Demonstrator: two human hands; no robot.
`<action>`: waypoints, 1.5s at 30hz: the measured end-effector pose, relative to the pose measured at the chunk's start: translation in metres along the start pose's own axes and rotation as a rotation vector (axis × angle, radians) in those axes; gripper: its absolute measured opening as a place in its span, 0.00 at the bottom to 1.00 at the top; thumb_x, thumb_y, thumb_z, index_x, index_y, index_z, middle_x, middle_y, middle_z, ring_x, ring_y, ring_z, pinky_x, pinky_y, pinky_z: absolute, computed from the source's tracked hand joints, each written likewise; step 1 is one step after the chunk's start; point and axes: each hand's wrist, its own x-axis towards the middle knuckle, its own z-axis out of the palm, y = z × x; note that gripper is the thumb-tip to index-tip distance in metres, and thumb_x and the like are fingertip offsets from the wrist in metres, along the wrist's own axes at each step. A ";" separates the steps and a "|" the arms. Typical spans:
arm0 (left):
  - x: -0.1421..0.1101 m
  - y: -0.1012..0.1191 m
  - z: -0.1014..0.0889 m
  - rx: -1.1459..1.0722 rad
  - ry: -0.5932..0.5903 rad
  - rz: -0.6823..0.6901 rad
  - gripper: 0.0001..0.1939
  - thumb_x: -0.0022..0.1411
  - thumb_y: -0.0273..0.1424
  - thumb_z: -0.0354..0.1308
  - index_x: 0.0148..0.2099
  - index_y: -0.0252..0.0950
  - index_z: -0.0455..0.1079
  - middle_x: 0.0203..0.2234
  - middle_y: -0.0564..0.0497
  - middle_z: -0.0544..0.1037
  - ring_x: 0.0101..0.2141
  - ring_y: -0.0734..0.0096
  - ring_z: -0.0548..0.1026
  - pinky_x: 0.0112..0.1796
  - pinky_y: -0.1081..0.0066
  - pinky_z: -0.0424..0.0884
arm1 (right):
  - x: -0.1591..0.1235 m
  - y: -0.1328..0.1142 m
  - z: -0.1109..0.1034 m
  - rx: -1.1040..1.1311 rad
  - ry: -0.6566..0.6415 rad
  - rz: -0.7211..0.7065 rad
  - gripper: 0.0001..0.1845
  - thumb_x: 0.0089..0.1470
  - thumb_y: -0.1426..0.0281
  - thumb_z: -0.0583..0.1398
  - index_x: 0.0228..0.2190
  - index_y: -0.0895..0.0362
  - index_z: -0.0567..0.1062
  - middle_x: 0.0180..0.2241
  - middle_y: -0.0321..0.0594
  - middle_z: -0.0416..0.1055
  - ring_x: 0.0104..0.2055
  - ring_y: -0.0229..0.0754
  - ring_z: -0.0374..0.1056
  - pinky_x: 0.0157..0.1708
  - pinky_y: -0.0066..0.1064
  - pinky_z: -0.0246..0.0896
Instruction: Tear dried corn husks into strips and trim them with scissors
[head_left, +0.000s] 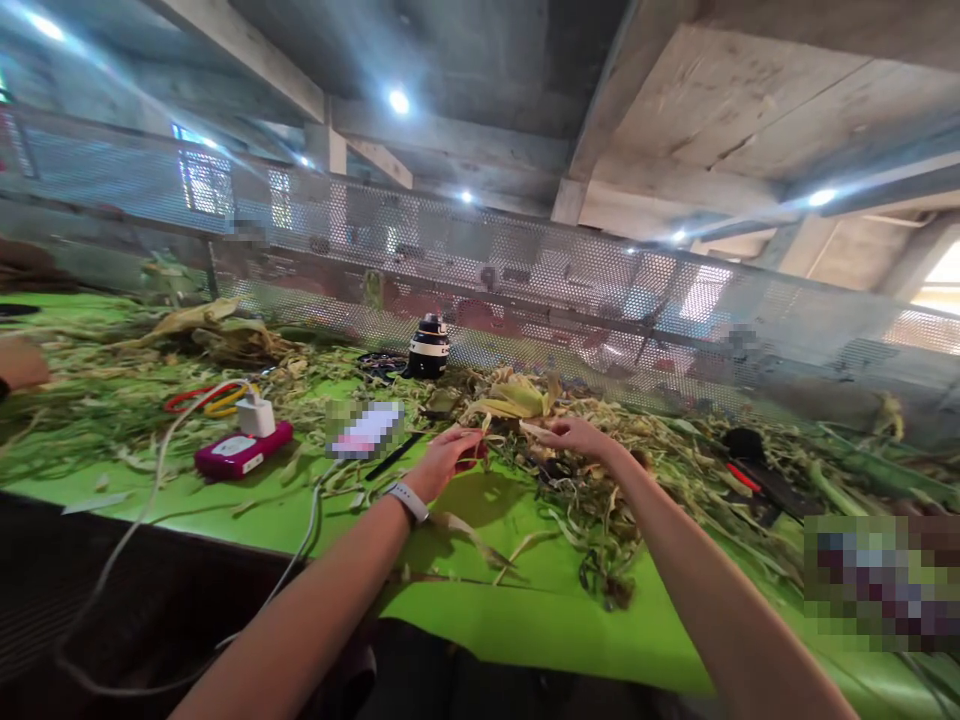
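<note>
My left hand [447,460], with a pale band at the wrist, pinches a thin pale plant strip [487,428] over the green tabletop [495,500]. Just to its right, my right hand [579,438] has its fingers closed on another pale strip [532,430]. The two hands are apart. Behind them lie broad yellowish leaves [517,400] on a heap of shredded, drying plant pieces [675,480]. Darker, curled pieces [600,560] lie below my right hand. A few loose strips [480,540] rest on the tabletop near my left wrist.
Left of my hands are a phone [367,430] with a cable, and a magenta power strip [244,450] holding a white charger [256,412]. A black bottle [429,350] stands by the mesh screen [525,280]. Another person's hand [22,362] shows far left. A black tool [761,475] lies right.
</note>
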 end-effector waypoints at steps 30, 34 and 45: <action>-0.008 0.009 0.004 0.129 0.143 0.144 0.13 0.45 0.37 0.66 0.32 0.35 0.74 0.26 0.50 0.78 0.30 0.69 0.75 0.29 0.74 0.66 | 0.005 0.019 -0.003 0.368 0.573 0.349 0.09 0.47 0.68 0.59 0.19 0.58 0.73 0.23 0.40 0.73 0.35 0.46 0.71 0.31 0.29 0.60; -0.002 0.007 0.003 0.096 0.206 0.228 0.18 0.40 0.44 0.67 0.25 0.35 0.70 0.18 0.54 0.72 0.22 0.74 0.69 0.25 0.74 0.64 | 0.005 0.008 -0.023 0.713 0.612 0.263 0.10 0.47 0.62 0.61 0.23 0.56 0.72 0.20 0.35 0.72 0.25 0.39 0.69 0.25 0.27 0.63; -0.007 0.005 0.004 0.402 0.102 0.356 0.20 0.46 0.48 0.62 0.21 0.36 0.68 0.15 0.57 0.61 0.17 0.78 0.56 0.20 0.74 0.53 | -0.030 -0.042 0.024 1.324 0.203 0.224 0.11 0.37 0.72 0.70 0.26 0.57 0.74 0.24 0.35 0.77 0.25 0.35 0.72 0.27 0.24 0.66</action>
